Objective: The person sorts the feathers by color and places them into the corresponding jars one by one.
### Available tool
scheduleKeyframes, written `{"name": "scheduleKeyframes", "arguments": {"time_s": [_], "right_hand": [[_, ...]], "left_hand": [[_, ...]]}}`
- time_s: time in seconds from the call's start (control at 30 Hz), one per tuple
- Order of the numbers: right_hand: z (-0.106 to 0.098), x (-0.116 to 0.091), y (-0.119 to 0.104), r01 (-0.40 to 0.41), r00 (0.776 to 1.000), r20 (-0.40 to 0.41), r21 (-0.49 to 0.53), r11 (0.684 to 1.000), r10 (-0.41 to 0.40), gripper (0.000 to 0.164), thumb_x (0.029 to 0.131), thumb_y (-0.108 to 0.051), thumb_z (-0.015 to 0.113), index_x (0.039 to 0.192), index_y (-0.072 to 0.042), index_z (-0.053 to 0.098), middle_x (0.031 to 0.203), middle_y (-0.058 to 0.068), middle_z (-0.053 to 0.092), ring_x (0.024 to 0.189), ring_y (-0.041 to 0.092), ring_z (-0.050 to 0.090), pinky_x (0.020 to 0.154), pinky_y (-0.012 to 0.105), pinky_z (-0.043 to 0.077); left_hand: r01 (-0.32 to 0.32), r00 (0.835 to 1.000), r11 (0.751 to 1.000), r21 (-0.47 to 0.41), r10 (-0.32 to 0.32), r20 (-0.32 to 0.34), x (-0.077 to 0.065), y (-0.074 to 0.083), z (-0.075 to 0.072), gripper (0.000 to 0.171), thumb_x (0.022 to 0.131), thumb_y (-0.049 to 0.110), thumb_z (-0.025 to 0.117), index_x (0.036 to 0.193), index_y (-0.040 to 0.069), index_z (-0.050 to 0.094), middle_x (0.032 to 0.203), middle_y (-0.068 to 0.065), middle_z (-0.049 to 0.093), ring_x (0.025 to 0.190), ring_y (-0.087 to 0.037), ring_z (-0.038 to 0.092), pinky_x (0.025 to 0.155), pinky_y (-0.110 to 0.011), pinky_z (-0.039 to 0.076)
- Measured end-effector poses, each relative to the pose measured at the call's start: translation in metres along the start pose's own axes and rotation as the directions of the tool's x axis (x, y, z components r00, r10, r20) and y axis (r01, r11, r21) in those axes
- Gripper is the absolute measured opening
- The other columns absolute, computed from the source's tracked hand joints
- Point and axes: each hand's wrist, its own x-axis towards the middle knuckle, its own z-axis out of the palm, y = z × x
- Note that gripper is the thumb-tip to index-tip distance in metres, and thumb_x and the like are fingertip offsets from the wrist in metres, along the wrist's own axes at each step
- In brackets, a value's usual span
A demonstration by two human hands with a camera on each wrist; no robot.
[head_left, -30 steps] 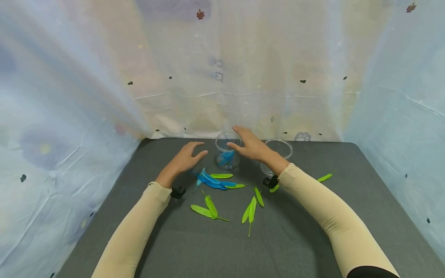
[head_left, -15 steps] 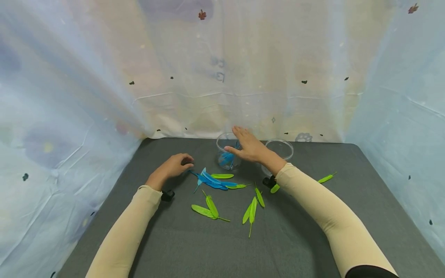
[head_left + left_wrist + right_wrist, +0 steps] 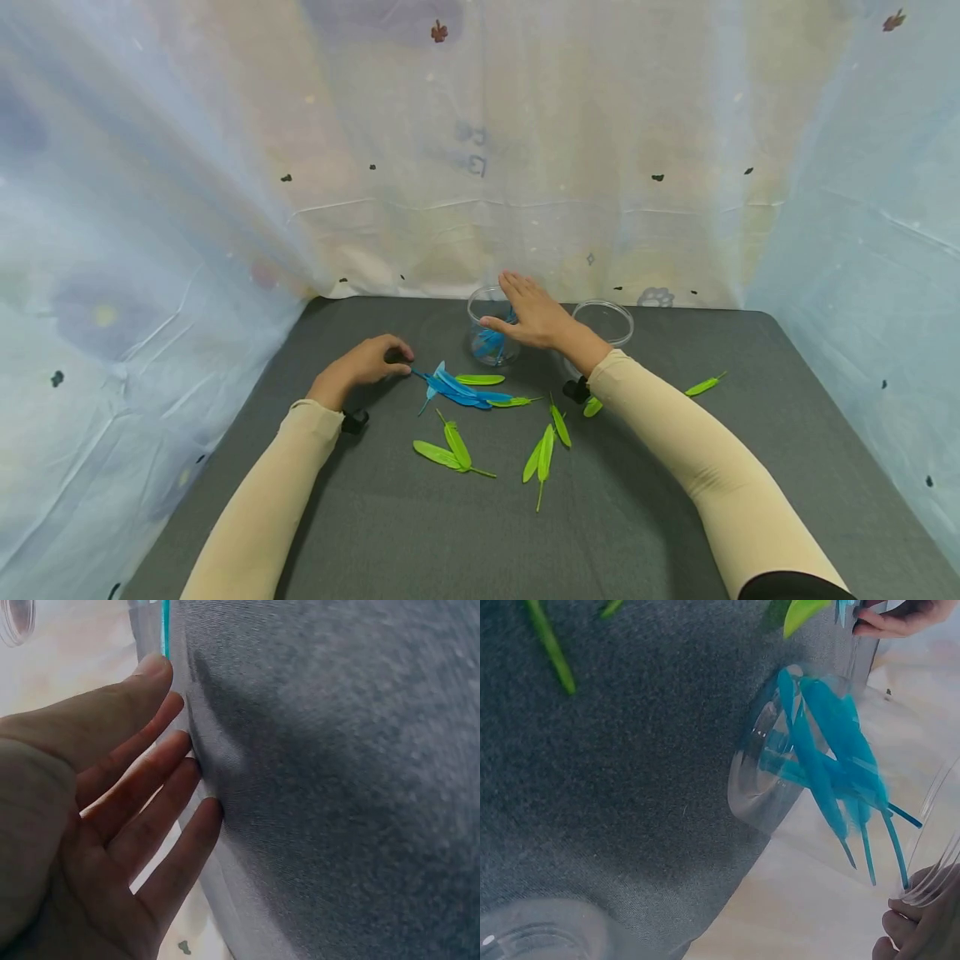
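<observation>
My left hand is at the quill end of a pile of blue feathers on the table. In the left wrist view, its thumb overlaps the end of a thin teal quill, with the fingers spread apart below. My right hand lies over the right side of a clear plastic jar, fingers extended and thumb apart. Inside the jar stand several blue feathers, leaning with their quills toward the rim. Fingers of the right hand show right at that rim in the right wrist view.
A second clear jar stands to the right, partly hidden by the right wrist. Green feathers lie scattered over the dark grey table, some close to the blue pile. A patterned curtain hangs around the back and sides.
My left hand has drawn back left and lowered from beside the jar to the blue feathers' quill end. My right hand stays over the jar; one blue feather in it now stands more upright.
</observation>
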Motion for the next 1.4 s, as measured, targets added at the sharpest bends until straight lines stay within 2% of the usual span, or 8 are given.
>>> {"name": "scheduleKeyframes", "arguments": {"time_s": [0.33,0.53,0.77,0.93,1.0,1.17,1.3,1.4], "right_hand": [[0.002,-0.002,-0.002,-0.028,1.0,0.003,0.016,0.999,0.028,0.102,0.107,-0.07,0.047,0.172,-0.003,0.008,0.18,0.015,0.005,0.167,0.032,0.005,0.135,0.051,0.008],[0.004,-0.002,-0.003,-0.016,1.0,-0.007,0.004,1.0,0.016,0.101,0.107,-0.07,0.046,0.172,-0.002,0.01,0.18,0.016,0.007,0.167,0.033,0.007,0.135,0.051,0.01],[0.004,-0.003,-0.004,-0.029,1.0,-0.007,-0.008,1.0,0.029,0.1,0.108,-0.069,0.047,0.172,-0.002,0.008,0.18,0.017,0.007,0.167,0.032,0.006,0.135,0.05,0.01],[0.005,-0.003,-0.004,-0.031,0.999,-0.01,-0.001,1.0,0.031,0.101,0.107,-0.07,0.046,0.173,-0.004,0.006,0.18,0.016,0.007,0.167,0.032,0.005,0.135,0.05,0.009],[0.005,-0.003,-0.004,-0.03,0.999,-0.013,0.003,1.0,0.03,0.101,0.107,-0.07,0.046,0.173,-0.004,0.007,0.18,0.017,0.007,0.167,0.032,0.006,0.135,0.05,0.009],[0.005,-0.003,-0.005,-0.029,0.999,-0.021,0.003,1.0,0.029,0.1,0.108,-0.069,0.047,0.172,-0.002,0.01,0.18,0.016,0.008,0.167,0.032,0.007,0.135,0.05,0.011],[0.005,-0.003,-0.005,-0.03,0.999,-0.021,0.002,1.0,0.03,0.1,0.107,-0.069,0.047,0.172,-0.002,0.01,0.18,0.015,0.007,0.167,0.032,0.007,0.135,0.05,0.011],[0.004,-0.004,-0.005,-0.029,0.999,-0.02,0.002,1.0,0.029,0.1,0.107,-0.069,0.047,0.172,-0.002,0.01,0.18,0.015,0.007,0.167,0.032,0.007,0.135,0.05,0.011]], "left_hand": [[0.027,1.0,0.999,-0.031,-0.027,-0.013,0.0,-0.006,0.005,0.018,0.103,0.018,0.077,0.118,0.01,0.076,0.153,-0.021,0.057,0.136,-0.043,0.056,0.093,-0.049,0.056],[0.034,0.999,0.998,-0.043,-0.035,-0.026,-0.001,-0.005,0.006,0.015,0.102,0.018,0.078,0.114,0.01,0.077,0.153,-0.022,0.057,0.124,-0.039,0.062,0.081,-0.042,0.058],[0.021,0.999,0.999,-0.04,-0.022,-0.042,-0.002,-0.004,0.007,0.008,0.102,0.015,0.077,0.108,0.01,0.077,0.153,-0.022,0.057,0.134,-0.045,0.058,0.083,-0.042,0.057],[0.03,0.998,0.999,-0.035,-0.032,-0.048,0.0,-0.004,0.008,0.005,0.102,0.016,0.077,0.106,0.012,0.077,0.153,-0.021,0.057,0.129,-0.043,0.06,0.079,-0.04,0.058],[0.032,0.998,0.999,-0.031,-0.033,-0.05,0.0,-0.005,0.009,0.005,0.103,0.017,0.077,0.105,0.012,0.077,0.154,-0.021,0.057,0.131,-0.043,0.059,0.081,-0.041,0.058],[0.026,0.998,0.999,-0.027,-0.028,-0.06,0.0,-0.005,0.011,0.005,0.103,0.017,0.077,0.104,0.013,0.078,0.154,-0.02,0.056,0.141,-0.046,0.051,0.097,-0.053,0.055],[0.025,0.998,1.0,-0.018,-0.026,-0.066,0.0,-0.007,0.012,0.004,0.102,0.016,0.076,0.1,0.013,0.078,0.154,-0.02,0.056,0.145,-0.048,0.047,0.11,-0.062,0.048],[0.025,0.997,1.0,-0.017,-0.026,-0.066,0.0,-0.008,0.013,0.007,0.103,0.016,0.076,0.097,0.013,0.078,0.154,-0.02,0.056,0.147,-0.049,0.045,0.114,-0.064,0.044]]}}
